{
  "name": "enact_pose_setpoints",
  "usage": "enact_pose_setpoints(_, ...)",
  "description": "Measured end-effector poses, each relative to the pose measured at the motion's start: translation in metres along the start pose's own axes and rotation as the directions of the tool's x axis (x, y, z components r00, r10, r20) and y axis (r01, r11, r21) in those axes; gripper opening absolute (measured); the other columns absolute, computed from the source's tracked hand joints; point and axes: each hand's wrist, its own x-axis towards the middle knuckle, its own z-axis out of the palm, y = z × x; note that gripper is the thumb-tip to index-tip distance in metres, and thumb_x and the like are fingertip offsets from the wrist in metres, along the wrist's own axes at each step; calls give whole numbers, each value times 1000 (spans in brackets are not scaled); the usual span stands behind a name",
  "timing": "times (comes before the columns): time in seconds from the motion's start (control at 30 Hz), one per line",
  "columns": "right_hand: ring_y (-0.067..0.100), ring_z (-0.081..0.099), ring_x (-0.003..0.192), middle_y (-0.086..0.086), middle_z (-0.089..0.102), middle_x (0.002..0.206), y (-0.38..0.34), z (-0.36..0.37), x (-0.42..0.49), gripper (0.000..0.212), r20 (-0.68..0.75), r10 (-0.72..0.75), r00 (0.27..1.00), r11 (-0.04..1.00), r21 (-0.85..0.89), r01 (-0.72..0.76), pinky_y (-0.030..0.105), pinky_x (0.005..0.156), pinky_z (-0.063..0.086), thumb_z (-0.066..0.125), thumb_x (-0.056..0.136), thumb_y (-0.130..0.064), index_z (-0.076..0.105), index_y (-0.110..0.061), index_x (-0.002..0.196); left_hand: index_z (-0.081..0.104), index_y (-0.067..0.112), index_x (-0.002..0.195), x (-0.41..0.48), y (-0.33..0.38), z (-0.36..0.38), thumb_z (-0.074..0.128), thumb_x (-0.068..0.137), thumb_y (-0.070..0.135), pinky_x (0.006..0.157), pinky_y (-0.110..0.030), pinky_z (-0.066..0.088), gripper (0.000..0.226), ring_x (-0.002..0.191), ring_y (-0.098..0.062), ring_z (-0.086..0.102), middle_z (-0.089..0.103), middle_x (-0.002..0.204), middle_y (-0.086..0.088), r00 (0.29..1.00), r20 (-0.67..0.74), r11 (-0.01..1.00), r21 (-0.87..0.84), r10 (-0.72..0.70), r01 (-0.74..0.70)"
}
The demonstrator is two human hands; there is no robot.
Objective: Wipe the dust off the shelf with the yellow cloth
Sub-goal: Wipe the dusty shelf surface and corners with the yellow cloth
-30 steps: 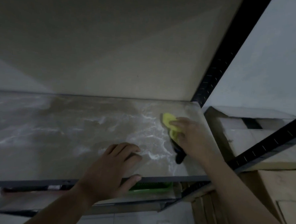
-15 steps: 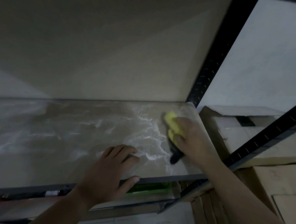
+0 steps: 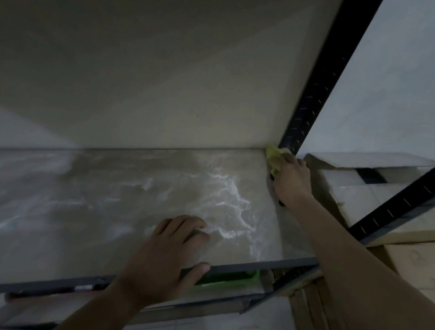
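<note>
The shelf (image 3: pixel 108 204) is a pale board streaked with white dust, set in a dark metal frame. My right hand (image 3: pixel 290 180) presses the yellow cloth (image 3: pixel 272 155) into the far right corner, against the black upright; most of the cloth is hidden under my fingers. A dark object pokes out from beneath that hand. My left hand (image 3: pixel 166 253) rests on the near part of the board, fingers bent on the surface and thumb along the front rail.
A black slotted upright (image 3: pixel 316 89) rises at the far right corner, and a slanted black bar (image 3: pixel 398 209) crosses on the right. Cardboard boxes (image 3: pixel 413 258) are stacked beyond the shelf's right end. A green item (image 3: pixel 230 279) lies on the level below.
My right hand has slid the yellow cloth away from me along the right side, from mid-shelf into the far corner. My left hand has stayed in place.
</note>
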Motion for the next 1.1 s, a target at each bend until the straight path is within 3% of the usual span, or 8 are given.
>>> enact_pose_setpoints(0.1, 30, 52, 113, 8, 54, 132, -23, -12, -19, 43, 51, -190, 980, 974, -118, 195, 43, 105, 38, 49, 87, -25, 56, -23, 129, 61, 24, 131, -1, 0, 0, 55, 102, 54, 105, -36, 36, 42, 132, -26, 52, 56, 140, -1, 1000, -26, 1000, 7, 15, -15)
enact_pose_setpoints(0.3, 24, 50, 113, 2, 55, 132, -47, -20, -86, 47, 47, -415, 909, 855, 360, 372, 43, 100, 43, 50, 84, -5, 62, -24, 125, 68, 20, 131, -2, 3, -1, 52, 103, 54, 107, -33, 34, 47, 132, -27, 54, 59, 141, -3, 1000, -24, 1000, 7, -2, 2)
enact_pose_setpoints(0.37, 26, 57, 102, 5, 60, 119, -33, -27, -75, 38, 17, -225, 974, 900, 387, 201, 54, 93, 46, 56, 86, -12, 60, -25, 122, 67, 22, 133, -2, 3, -2, 50, 104, 56, 109, -31, 32, 48, 135, -25, 51, 57, 143, -1, 1000, -7, 1000, 9, -15, 15)
enact_pose_setpoints(0.47, 36, 50, 117, 13, 49, 134, 2, -37, -47, 61, -45, 54, 998, 998, 9, -54, 52, 99, 45, 65, 79, -10, 43, -16, 135, 66, 20, 133, -1, 2, -1, 48, 104, 56, 109, -34, 34, 50, 136, -25, 51, 57, 144, -2, 1000, 3, 1000, 25, -8, 8)
enact_pose_setpoints(0.53, 38, 46, 120, 16, 47, 135, 10, -37, -47, 49, 75, 144, 987, 981, -141, -133, 48, 100, 43, 55, 88, -13, 44, -9, 135, 67, 18, 133, -2, 2, 0, 47, 105, 56, 108, -37, 37, 51, 135, -27, 52, 58, 143, -3, 1000, -5, 1000, 26, 1, -1)
enact_pose_setpoints(0.93, 26, 52, 105, 4, 52, 130, -55, -52, -162, 46, 100, -153, 983, 988, -5, 154, 36, 84, 48, 55, 90, -15, 46, -24, 134, 69, 17, 129, -1, 0, 0, 49, 105, 54, 104, -37, 39, 49, 129, -25, 53, 59, 136, -3, 997, -47, 997, 51, 60, -57)
enact_pose_setpoints(1.03, 29, 53, 104, 7, 47, 130, -32, -68, -143, 40, 45, -16, 999, 992, 122, 11, 39, 82, 52, 54, 94, -23, 48, -25, 133, 70, 15, 129, 0, 1, -1, 51, 104, 54, 103, -39, 42, 50, 130, -25, 54, 60, 136, -3, 997, -54, 998, 24, 51, -50)
enact_pose_setpoints(1.1, 33, 47, 113, 11, 38, 135, -19, -76, -133, 37, 108, 121, 987, 992, 3, -122, 41, 89, 49, 48, 96, -26, 48, -18, 133, 71, 14, 127, 0, 1, 0, 51, 103, 53, 102, -38, 41, 49, 128, -26, 55, 61, 134, -4, 996, -68, 998, 23, 57, -56)
